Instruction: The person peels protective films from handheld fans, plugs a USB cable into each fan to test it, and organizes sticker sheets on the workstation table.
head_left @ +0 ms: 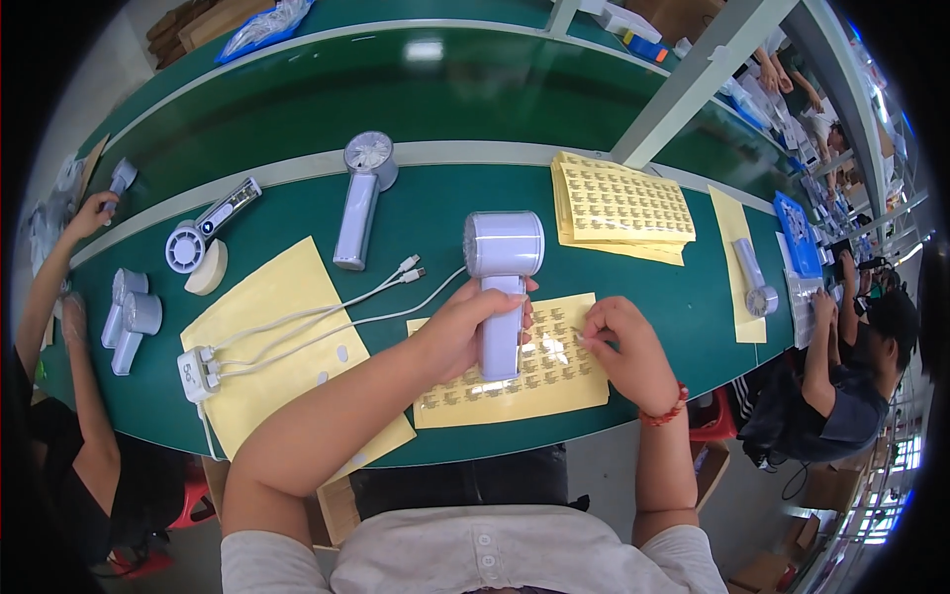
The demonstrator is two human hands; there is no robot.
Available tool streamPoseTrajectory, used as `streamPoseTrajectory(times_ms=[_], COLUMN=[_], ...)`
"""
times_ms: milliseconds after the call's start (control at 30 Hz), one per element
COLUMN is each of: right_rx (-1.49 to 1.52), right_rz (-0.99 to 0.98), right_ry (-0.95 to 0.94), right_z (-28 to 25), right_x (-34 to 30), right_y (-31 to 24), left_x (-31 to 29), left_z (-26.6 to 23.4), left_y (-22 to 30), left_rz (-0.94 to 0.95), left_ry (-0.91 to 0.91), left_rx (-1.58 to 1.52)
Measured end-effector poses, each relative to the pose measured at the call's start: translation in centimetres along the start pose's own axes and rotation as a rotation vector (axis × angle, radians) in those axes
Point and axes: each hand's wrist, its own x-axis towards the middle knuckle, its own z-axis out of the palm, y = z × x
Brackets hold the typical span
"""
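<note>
Green worktable [297,188] in a workroom, head view: at its near middle, the left hand [459,325] wraps the handle [501,345] of a pale lilac fan [505,249] above a yellow label sheet [554,346]. Rightward, the right hand [627,348] pinches thumb and finger together; what's between, I cannot tell. Probably light, stiff and slightly slippery, the fan is best held by its handle.

sheet [505,414] partly hidden by fan [504,246] and left hand [462,319], its print [554,370] unreadably small, bit [581,338] in right hand [625,342] too tiny to identify, co-worker [61,445] cut off at left
</note>
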Motion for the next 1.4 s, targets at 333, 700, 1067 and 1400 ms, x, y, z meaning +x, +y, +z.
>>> streamPoseTrajectory(times_ms=[333,700,1067,1400], right_rx=[0.585,0.5,0.627,0.655], right_rz=[0.047,0.056,0.182,0.189], right_ry=[-0.206,-0.116,-0.067,-0.058], right_z=[1.1,5.1,5.7,6.1], right_x=[-0.3,0.0,-0.4,-0.4], right_y=[-3.3,-3.8,-4.2,-3.9], left_x=[0.0,0.1,-0.1,-0.2], left_z=[0.2,0.6,0.6,0.6], left_y=[0.1,-0.3,-0.1,-0.2], left_rz=[-0.002,0.033,0.048,0.041], left_ry=[0.049,0.136,0.151,0.154], left_rx=[0.041,0.119,0.121,0.13])
